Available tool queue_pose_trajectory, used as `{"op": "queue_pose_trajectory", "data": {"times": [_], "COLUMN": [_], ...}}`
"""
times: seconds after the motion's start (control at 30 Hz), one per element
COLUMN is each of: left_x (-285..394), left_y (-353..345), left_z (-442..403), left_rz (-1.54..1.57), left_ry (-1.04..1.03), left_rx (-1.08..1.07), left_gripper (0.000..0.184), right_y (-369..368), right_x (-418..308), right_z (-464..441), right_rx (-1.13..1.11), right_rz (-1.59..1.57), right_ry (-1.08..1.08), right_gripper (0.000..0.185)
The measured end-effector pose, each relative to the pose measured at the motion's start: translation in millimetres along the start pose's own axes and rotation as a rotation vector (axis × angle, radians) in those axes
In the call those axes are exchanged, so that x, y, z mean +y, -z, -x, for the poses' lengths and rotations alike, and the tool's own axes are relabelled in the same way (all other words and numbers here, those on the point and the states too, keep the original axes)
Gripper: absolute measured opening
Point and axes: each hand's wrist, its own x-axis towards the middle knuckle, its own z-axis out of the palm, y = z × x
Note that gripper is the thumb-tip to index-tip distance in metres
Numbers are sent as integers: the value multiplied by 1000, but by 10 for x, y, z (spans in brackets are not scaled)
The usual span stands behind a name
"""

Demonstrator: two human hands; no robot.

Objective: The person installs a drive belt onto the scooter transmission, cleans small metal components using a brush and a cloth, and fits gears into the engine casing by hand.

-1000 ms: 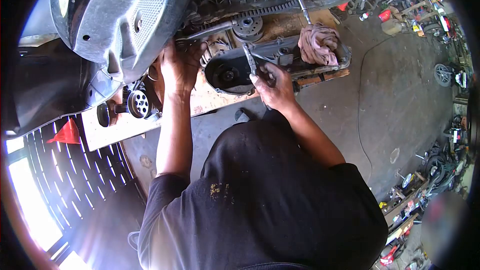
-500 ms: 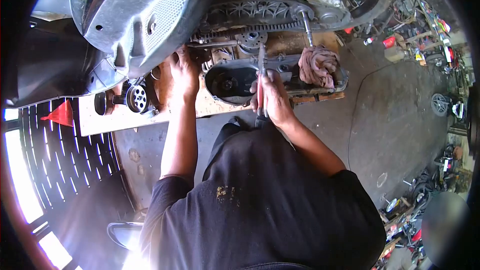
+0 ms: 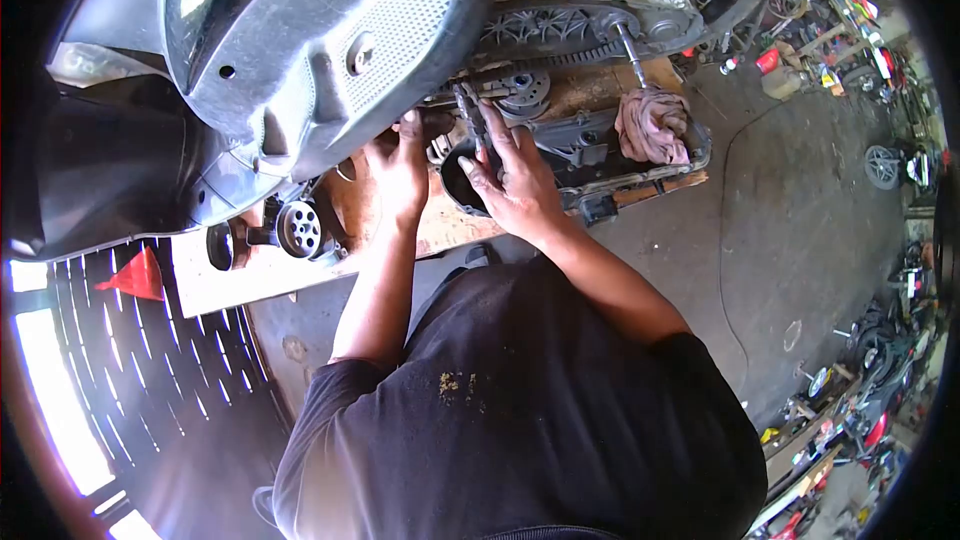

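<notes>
My right hand (image 3: 515, 180) holds pliers (image 3: 470, 115) between its thumb and outstretched fingers, over the left end of a long dark engine cover (image 3: 630, 180). A bit of red handle shows by the thumb. My left hand (image 3: 400, 170) is closed at the lower edge of the scooter's grey plastic panel (image 3: 340, 50), next to a dark part; what its fingers hold is partly hidden. Just beyond the pliers lies a round metal disc-shaped part (image 3: 525, 95). A toothed belt (image 3: 560, 60) runs along the scooter's engine case.
A crumpled pinkish rag (image 3: 652, 127) lies on the cover's right end. Further left on the wooden board (image 3: 370, 250) sits a round part with holes (image 3: 299, 229). A red funnel (image 3: 135, 275) is at far left; assorted parts and tools line the right wall.
My right hand has moved left and up with the pliers, close to my left hand. The view has shifted, so the scooter and bench appear further right and slightly turned.
</notes>
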Motion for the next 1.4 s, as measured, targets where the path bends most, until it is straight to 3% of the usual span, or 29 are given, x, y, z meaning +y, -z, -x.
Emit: {"op": "queue_pose_trajectory", "data": {"times": [0.03,0.07,0.13,0.17,0.23,0.33,0.4,0.47,0.57,0.6,0.67,0.73,0.8,0.83,0.9,0.93,0.97,1.0,1.07,1.1,1.17,1.2,1.23,1.27,1.3,1.33,1.37,1.4], "left_x": [3,25,125,157,251,336,347,335,366,354,317,283,299,303,297,298,298,294,282,222,137,148,146,272,251,208,180,215], "left_y": [60,115,235,262,225,176,173,188,224,231,248,268,274,277,294,309,322,325,328,359,375,291,351,266,299,292,304,305], "left_z": [-2,26,-51,-68,-107,-169,-187,-217,-237,-240,-253,-250,-253,-252,-259,-254,-252,-255,-261,-255,-337,-286,-295,-218,-205,-248,-269,-248], "left_rz": [35,4,-205,-313,-733,-893,-880,-525,-602,-586,-576,-559,-598,-638,-656,-673,-674,-703,-758,-754,-572,-568,-541,-675,-615,-544,-548,-586], "left_ry": [-7,-61,-121,-90,-274,-284,-287,-145,-125,-155,-153,-144,-134,-129,-102,-76,-75,-79,-88,-92,-2,-231,-39,-125,-132,-153,-193,-176], "left_rx": [-78,-39,-149,-69,-18,-93,-135,-208,-253,-256,-263,-280,-279,-284,-294,-308,-303,-304,-318,-316,-302,-208,-278,-196,-217,-232,-239,-235], "left_gripper": [64,48,38,37,50,58,53,47,43,44,44,44,45,45,45,45,45,45,46,46,32,30,33,35,36,37,36,37], "right_y": [-24,-41,-51,-53,-77,-116,-127,-138,1,107,587,1119,1554,1820,1971,1703,1415,826,65,-5,-17,50,289,511,713,992,1298,1518], "right_x": [-10,-15,-36,-46,-80,-113,-109,-52,-20,-62,-342,-697,-759,-716,-961,-1029,-813,-402,163,-51,118,228,9,-65,-82,70,-494,-551], "right_z": [1,8,20,25,45,45,47,59,41,-15,-162,-267,-297,-113,-245,-287,-286,-102,88,61,210,206,68,-5,-126,-214,-308,-373], "right_rx": [15,15,37,24,32,87,101,100,174,302,367,518,852,938,587,925,848,1266,108,-144,68,210,319,380,469,464,418,585], "right_rz": [5,14,32,43,48,61,28,-167,-469,-600,-476,-149,-133,610,-486,-606,-485,-855,318,225,47,-72,-20,-89,-213,-460,-488,13], "right_ry": [-3,-7,-21,-40,-71,-66,-88,-176,-390,-274,-123,89,397,344,630,618,668,307,-446,-811,-647,-623,-586,-526,-323,-282,-327,-276], "right_gripper": [71,71,71,71,71,73,72,70,65,54,55,57,39,18,32,52,51,41,24,28,27,26,27,26,28,30,30,29]}}
